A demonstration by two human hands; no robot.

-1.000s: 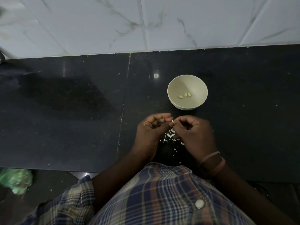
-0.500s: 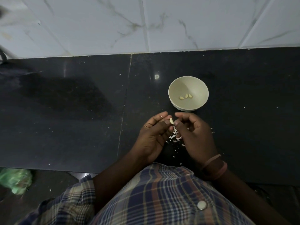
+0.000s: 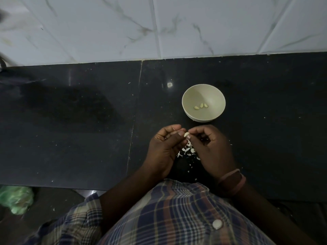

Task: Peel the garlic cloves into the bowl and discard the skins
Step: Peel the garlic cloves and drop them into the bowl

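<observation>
Skins (image 3: 187, 151) lie scattered on the counter (image 3: 88, 138) under the hands. Left hand (image 3: 163, 149) and right hand (image 3: 211, 149) both pinch one clove (image 3: 186, 134) at the fingertips — long axis tilted up-right. Bowl (image 3: 212, 92) with three cloves lies just beyond — right hand nearer.

Home kitchen: black stone counter (image 3: 70, 121), marble-tiled wall (image 3: 106, 29).

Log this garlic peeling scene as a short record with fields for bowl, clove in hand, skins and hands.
bowl: pale round bowl on black stone counter, holding three peeled cloves
clove in hand: small pale garlic clove, pinched between both hands
skins: white scraps on counter below hands
hands: left hand, right hand
</observation>
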